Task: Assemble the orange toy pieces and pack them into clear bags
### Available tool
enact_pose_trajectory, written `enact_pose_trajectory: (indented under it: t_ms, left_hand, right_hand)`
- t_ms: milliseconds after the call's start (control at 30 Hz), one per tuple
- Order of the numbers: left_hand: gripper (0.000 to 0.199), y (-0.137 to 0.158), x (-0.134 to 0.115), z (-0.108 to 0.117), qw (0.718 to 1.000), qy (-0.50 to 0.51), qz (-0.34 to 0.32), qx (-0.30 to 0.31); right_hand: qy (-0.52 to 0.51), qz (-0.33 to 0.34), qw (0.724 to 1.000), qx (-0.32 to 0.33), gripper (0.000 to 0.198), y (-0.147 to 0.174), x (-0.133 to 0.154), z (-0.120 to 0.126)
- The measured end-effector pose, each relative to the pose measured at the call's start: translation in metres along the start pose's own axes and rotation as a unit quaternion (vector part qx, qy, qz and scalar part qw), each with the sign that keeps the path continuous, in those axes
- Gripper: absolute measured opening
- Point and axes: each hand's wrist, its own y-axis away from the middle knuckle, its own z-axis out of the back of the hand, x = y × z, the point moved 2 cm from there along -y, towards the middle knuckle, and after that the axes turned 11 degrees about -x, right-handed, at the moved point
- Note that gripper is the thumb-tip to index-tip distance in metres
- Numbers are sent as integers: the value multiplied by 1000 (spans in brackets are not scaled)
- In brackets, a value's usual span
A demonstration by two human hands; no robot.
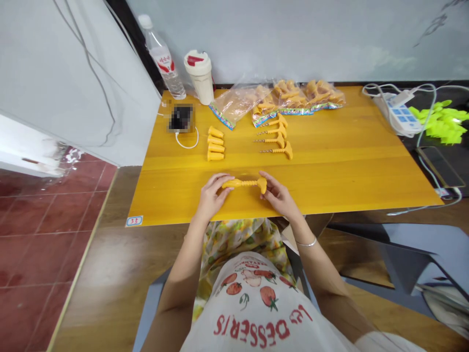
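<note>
A yellow T-handled corkscrew (pixel 251 183) lies level between my hands, just above or on the table near its front edge. My left hand (pixel 212 193) is closed around the yellow cap (pixel 231 183) at its left end, and that cap sits over the spiral tip. The T-handle at the other end is pinched by my right hand (pixel 277 195). Beyond my hands on the left stands a column of several loose yellow caps (pixel 216 148). To the right, several uncapped corkscrews (pixel 280 141) lie in a column, metal spirals pointing left.
Clear bags of yellow corkscrews (pixel 291 95) lie along the back of the table (pixel 348 161), beside a flattened bag (pixel 234 102). A water bottle (pixel 166 66), a cup (pixel 201 78) and a cabled device (pixel 181 118) are at back left. A power strip (pixel 401 115) is at right.
</note>
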Motion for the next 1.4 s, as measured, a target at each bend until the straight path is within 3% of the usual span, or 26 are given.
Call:
enact_pose_trajectory:
  t_ms: [67,167,267,333,467,533,667,700,833,1033,1167,1233,1333,1400]
  left_hand:
    - [24,0,0,0,1000,4,-1,-2]
    - [24,0,0,0,1000,-1,-2,-15]
    - [24,1,-1,-2,1000,-16,-14,-15]
    - [25,2,-1,-4,999,-21,-29,-4]
    - [25,3,-1,-4,999,-30,-35,6]
    - [26,3,-1,-3,999,-30,-30,4]
    - [27,3,0,-1,999,-26,-19,1]
    - [27,3,0,0,1000,-23,-19,-1]
    - [27,4,1,0,999,-23,-35,-14]
    - [28,5,0,-3,997,-47,-57,4]
    - [29,6,1,-5,998,-54,-43,6]
    - [29,5,1,-5,998,-51,-41,4]
    - [29,4,2,-4,998,-53,-30,5]
    - [30,4,3,-3,998,-56,-25,7]
  right_hand:
    - [36,3,999,-32,51,-1,-1,0]
    - [102,58,989,-93,36,-4,3,0]
    - [114,86,983,-113,43,-6,6,-2]
    - [84,50,989,-111,40,-6,5,-4]
    - [21,-21,995,-98,66,-3,0,-4]
    - [0,-32,997,-67,69,0,0,-2]
    - [-19,-31,999,10,92,1,2,-1]
    - [-5,-31,999,6,90,1,3,-1]
    - [101,-28,993,-59,54,-1,6,-3]
    - [98,-92,989,-68,66,-2,11,-11]
    - [47,-6,989,-140,48,-4,5,-13]
    - [42,33,988,-142,45,-3,1,-12]
    - [55,79,991,-93,50,0,-2,-7]
    - [72,83,994,-29,74,2,-2,-2]
